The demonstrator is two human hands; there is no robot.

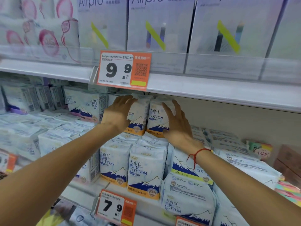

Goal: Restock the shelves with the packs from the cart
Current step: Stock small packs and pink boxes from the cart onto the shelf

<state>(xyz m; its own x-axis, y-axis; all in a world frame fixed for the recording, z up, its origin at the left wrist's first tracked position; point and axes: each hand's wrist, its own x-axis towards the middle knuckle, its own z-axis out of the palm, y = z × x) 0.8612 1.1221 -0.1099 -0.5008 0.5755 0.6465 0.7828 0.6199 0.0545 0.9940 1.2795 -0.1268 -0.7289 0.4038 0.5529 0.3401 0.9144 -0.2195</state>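
Two white "Pure Cotton 240" packs with a blue mountain print stand side by side on top of a lower row of the same packs, just under the upper shelf board. My left hand [118, 114] lies with straight fingers against the left pack [138, 118]. My right hand [176, 123], a red string on its wrist, presses flat on the right side of the right pack [156, 118]. The cart is out of view.
The upper shelf edge [211, 93] with a 9.9 price tag [124, 70] hangs close above the hands. Airpro boxes [159, 25] stand on the top shelf. More packs [145, 170] fill the lower row. A 7.9 tag [116, 207] marks the shelf front.
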